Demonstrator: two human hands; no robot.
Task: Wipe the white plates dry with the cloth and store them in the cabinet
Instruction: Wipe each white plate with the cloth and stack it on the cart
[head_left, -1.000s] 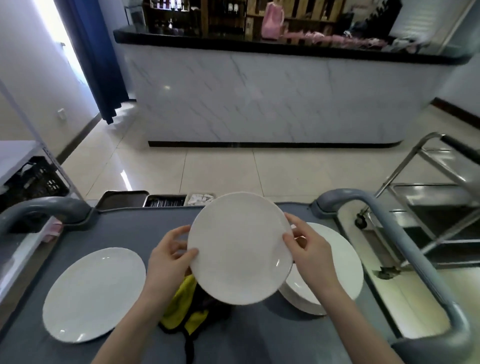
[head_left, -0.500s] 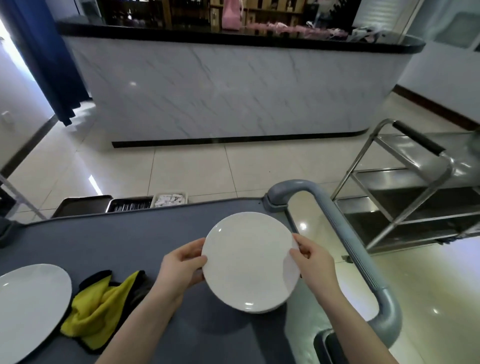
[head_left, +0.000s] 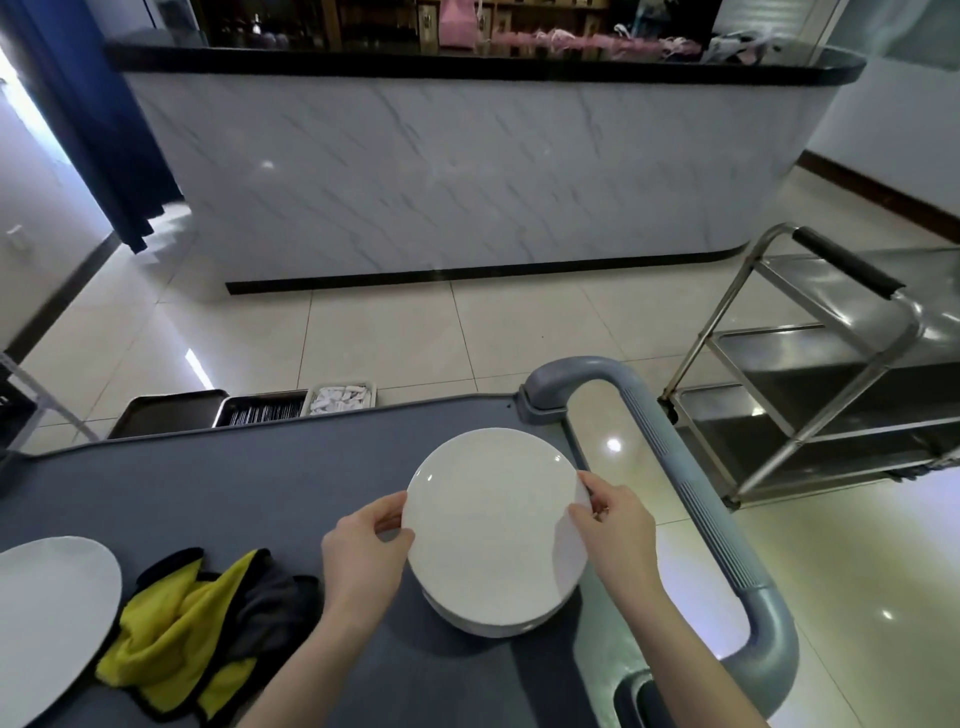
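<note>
I hold a round white plate (head_left: 493, 525) by its rim with both hands, level over a stack of white plates (head_left: 493, 626) on the grey cart top (head_left: 234, 483). My left hand (head_left: 363, 551) grips the plate's left edge and my right hand (head_left: 613, 525) grips its right edge. The held plate hides most of the stack; whether it touches the stack I cannot tell. A crumpled yellow and dark grey cloth (head_left: 192, 629) lies on the cart to the left of my left hand. Another white plate (head_left: 47, 618) lies flat at the cart's far left.
The cart's grey handle (head_left: 691, 499) curves along its right side. A steel trolley (head_left: 831, 374) stands on the tiled floor at the right. Trays with cutlery (head_left: 260, 413) sit beyond the cart's far edge. A marble-fronted counter (head_left: 467, 171) crosses the room ahead.
The plate came down from a raised, tilted hold to the right and now lies level over the stack. My view swung right, so the cloth and the left plate shifted left.
</note>
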